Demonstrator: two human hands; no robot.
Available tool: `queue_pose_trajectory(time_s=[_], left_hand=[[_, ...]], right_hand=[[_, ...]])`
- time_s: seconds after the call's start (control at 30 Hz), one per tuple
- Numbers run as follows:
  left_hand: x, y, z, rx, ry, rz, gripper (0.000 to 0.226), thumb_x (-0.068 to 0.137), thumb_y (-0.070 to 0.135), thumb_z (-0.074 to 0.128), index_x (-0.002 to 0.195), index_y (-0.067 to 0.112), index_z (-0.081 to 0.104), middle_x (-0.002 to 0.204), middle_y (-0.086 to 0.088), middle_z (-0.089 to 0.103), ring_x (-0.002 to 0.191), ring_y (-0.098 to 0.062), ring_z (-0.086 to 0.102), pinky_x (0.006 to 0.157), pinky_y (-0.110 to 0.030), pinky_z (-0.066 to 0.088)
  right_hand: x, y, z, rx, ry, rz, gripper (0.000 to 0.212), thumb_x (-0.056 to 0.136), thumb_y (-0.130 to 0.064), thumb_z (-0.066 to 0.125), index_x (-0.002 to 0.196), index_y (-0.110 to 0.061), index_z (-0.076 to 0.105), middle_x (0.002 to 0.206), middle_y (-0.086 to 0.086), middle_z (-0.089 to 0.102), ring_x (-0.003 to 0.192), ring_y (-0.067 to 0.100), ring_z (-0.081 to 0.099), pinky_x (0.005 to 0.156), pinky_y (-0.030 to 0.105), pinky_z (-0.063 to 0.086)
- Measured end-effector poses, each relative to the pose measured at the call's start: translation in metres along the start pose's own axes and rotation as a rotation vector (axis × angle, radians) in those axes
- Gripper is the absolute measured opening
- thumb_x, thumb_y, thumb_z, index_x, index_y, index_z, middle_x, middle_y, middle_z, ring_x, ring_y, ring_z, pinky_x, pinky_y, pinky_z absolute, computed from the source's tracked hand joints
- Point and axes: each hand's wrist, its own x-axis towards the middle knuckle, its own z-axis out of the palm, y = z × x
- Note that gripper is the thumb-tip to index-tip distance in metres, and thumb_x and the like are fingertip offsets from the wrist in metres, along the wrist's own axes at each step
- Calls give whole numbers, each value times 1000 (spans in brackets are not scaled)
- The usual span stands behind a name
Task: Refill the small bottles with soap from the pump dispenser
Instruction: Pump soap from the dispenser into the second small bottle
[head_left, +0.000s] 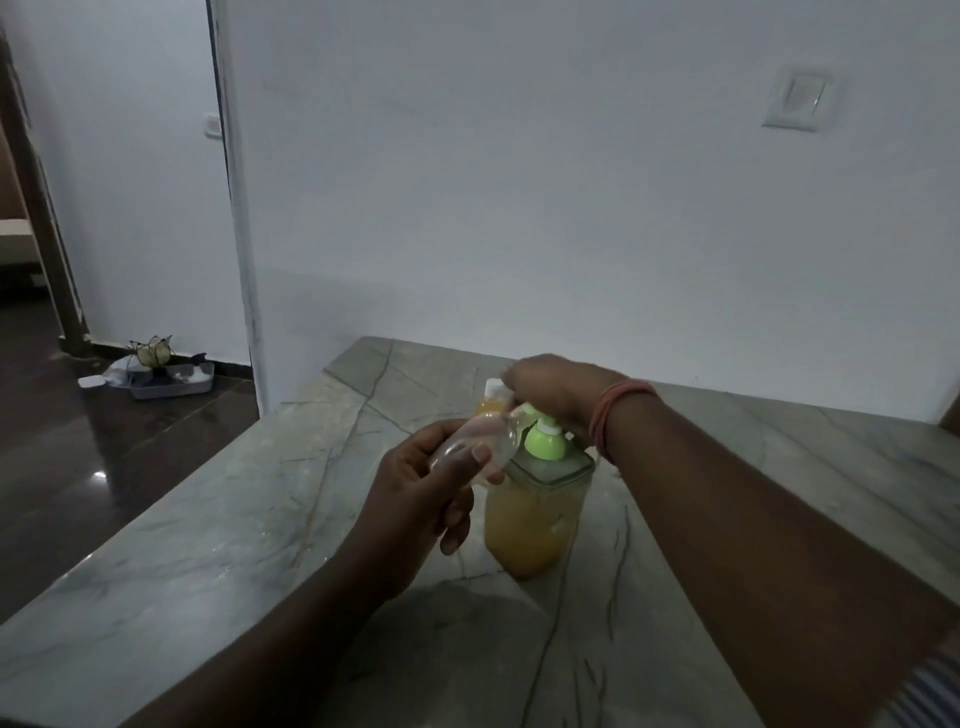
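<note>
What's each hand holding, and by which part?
Left hand grips the clear bottle round its body, tilted, mouth toward the pump. Right hand rests over the pump's head; its fingers are hidden, so a grip cannot be told.

Tilted clear empty small bottle (475, 441) at green-topped, amber-filled pump dispenser (540, 499); capped filled bottle (492, 399) behind.

A home, grey marble counter (218, 499) against white wall (519, 182), wall switch (795, 101) at 1 o'clock, doorway (31, 208) and dark polished floor (78, 467) at 9 o'clock
</note>
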Motion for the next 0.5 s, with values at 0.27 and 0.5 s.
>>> queue_pose_trajectory(time_s=[0.27,0.5], left_hand=[[-4,2,2,-100,-21,-52,44,83,39,70,125,24,67,89,-20,62,52,-12,42,43,-23,36],[-3,-1,-2,-212,-54,-66,43,86,29,64,120,3,62,79,-11,55,56,-14,45,44,-24,39]], right_hand=[[-15,-8,-6,-73,-20,41,34,103,-18,32,121,-4,57,123,16,59,96,27,53,86,38,45],[-4,-8,3,-56,25,58,35,100,-23,32,109,-6,61,121,16,63,93,26,58,82,35,45]])
